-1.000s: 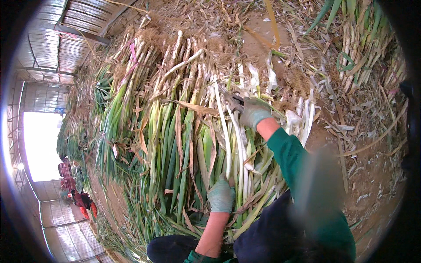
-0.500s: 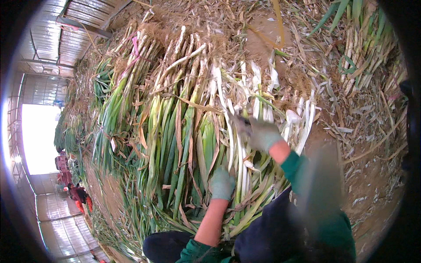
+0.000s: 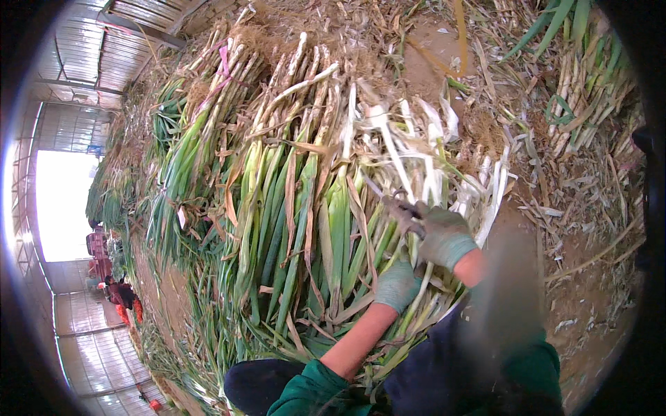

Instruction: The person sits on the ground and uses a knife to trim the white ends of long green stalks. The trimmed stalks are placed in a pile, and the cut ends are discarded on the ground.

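Note:
My left hand (image 3: 397,286), in a pale green-grey glove, is closed round the leafy part of a long green onion (image 3: 397,161). The white stalk slants up and away from it, its root end blurred. Just right of it, my right hand (image 3: 444,239), gloved alike, grips a dark metal cutting tool (image 3: 402,209) that looks like a pair of scissors, its blade pointing up and left across the stalks. Peeled white onions (image 3: 494,191) lie beside the right hand. Unpeeled green onions (image 3: 291,201) with dry brown leaves spread to the left.
A bundle tied with pink ribbon (image 3: 223,62) lies at the upper left, another onion bundle (image 3: 579,90) at the far right. Dry husks (image 3: 548,208) litter the dirt floor. A person (image 3: 123,297) and a red vehicle (image 3: 99,253) are far left, near a bright opening.
Both hands have shifted; my left hand has moved right and up, closer to the right hand. The white stalk now leans out from between them, and the right hand has come slightly nearer me.

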Tool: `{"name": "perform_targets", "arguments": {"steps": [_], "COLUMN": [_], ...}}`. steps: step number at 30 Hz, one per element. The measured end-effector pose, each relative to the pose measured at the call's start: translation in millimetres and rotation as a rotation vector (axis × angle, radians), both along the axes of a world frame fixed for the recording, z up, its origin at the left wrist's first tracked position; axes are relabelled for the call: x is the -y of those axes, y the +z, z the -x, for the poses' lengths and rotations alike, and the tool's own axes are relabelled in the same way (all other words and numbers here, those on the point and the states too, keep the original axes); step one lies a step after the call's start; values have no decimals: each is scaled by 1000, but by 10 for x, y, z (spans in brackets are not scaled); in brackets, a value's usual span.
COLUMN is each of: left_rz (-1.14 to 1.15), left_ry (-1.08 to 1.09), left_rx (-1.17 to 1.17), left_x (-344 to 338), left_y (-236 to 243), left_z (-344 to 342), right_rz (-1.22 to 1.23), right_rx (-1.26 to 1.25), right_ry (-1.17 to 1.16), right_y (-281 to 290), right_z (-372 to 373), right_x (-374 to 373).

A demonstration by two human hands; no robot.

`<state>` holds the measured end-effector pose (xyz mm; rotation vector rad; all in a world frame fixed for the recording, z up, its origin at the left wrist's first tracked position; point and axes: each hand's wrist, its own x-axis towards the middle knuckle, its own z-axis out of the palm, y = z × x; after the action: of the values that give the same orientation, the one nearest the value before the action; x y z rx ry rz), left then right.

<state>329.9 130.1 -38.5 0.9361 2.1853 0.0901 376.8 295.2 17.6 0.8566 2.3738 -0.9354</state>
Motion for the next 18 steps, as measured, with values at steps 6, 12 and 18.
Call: {"name": "perform_targets", "arguments": {"steps": [6, 12, 18], "left_rz": [-94, -443, -127], "left_ry": [-98, 47, -156], "left_rx": [30, -304, -659], "left_x": [75, -183, -370], "left_y": [-80, 245, -20], "left_z": [330, 1076, 1854], "right_rz": [23, -60, 42], "right_rx": [26, -46, -59], "right_ry": [119, -69, 61], "right_y": [-11, -287, -83], "right_z": [431, 476, 368], "right_x": [165, -81, 290]}}
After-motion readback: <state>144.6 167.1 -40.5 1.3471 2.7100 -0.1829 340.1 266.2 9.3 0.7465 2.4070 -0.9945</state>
